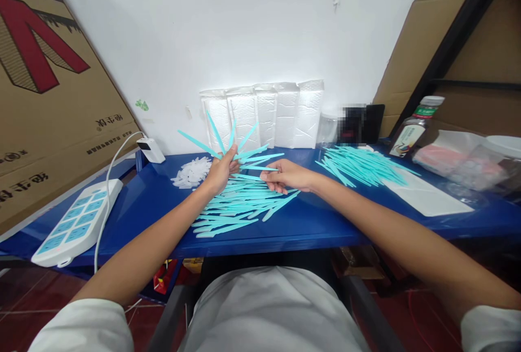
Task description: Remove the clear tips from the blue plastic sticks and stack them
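My left hand (222,172) is closed around several slim turquoise sticks (215,132), flat and tapered like eyebrow razors, which fan out upward and to the right. To its right, my right hand (290,175) pinches a turquoise stick (250,177) between thumb and fingers; another stick's end touches this hand too. Beneath both hands lies a loose pile of the same sticks (236,208), partly covered by the left hand and wrist. Small whitish translucent pieces (191,173) are heaped just left of my left hand.
A second turquoise pile (362,165) lies at the right, partly on a white sheet (431,194). White padded envelopes (264,116) lean on the wall. A power strip (77,222) and corded white charger (151,149) sit left. A bottle (417,127) stands far right on the blue table (301,227).
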A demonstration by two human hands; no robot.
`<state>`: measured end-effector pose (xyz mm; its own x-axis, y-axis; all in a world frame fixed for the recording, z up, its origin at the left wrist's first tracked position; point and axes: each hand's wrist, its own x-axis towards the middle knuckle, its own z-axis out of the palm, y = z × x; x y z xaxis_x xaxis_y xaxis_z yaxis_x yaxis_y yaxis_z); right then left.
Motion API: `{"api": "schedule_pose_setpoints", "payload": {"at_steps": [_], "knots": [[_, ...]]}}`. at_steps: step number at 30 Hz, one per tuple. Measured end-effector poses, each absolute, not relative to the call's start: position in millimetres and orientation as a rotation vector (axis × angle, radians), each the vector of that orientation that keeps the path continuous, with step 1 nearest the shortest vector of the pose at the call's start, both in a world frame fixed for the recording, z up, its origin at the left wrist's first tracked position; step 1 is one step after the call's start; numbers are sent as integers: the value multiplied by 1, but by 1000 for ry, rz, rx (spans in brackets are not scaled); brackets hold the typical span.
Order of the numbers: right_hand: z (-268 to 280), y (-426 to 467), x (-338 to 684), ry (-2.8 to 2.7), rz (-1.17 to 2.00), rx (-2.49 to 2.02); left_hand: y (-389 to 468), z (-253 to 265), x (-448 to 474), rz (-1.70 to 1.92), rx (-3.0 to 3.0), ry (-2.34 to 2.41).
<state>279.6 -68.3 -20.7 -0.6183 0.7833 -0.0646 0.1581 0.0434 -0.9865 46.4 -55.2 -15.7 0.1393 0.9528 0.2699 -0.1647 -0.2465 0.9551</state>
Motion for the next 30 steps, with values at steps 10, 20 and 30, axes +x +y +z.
{"api": "schedule_pose_setpoints", "payload": {"at_steps": [10, 20, 30], "knots": [[-27, -67, 276, -1911, 1491, -939, -54, -12, 50, 1581, 1244, 841], [-29, -62, 276, -1745, 1437, -821, -52, -16, 48, 1555, 1360, 812], [-38, -58, 272, -1653, 1363, -757, -58, -18, 47, 1524, 1395, 919]]}}
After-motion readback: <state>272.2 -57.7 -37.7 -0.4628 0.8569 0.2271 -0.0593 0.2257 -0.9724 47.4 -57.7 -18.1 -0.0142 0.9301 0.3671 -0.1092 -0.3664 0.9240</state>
